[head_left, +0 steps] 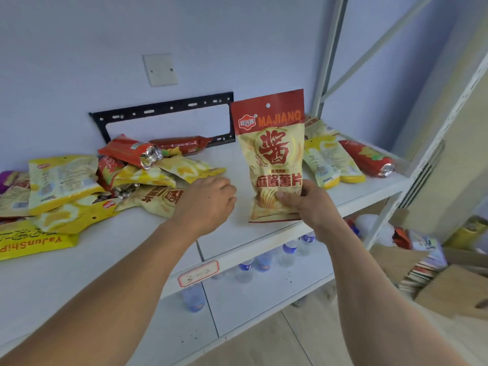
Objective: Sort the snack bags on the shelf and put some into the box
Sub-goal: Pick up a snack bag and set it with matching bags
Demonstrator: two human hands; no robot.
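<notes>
Both forearms reach over the shelf [264, 233]. Right hand [310, 202] pinches the lower edge of an upright MAJIANG chip bag [272, 154] above the shelf. Left hand [208, 199], loosely curled and holding nothing, hovers beside the pile of snack bags [105, 186] on the left.

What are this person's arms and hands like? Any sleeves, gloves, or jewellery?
Both forearms are bare right to the bottom of the picture, with no sleeve showing. The left hand and the right hand wear no gloves. No watch, bracelet or ring shows on the visible wrists or fingers.
</notes>
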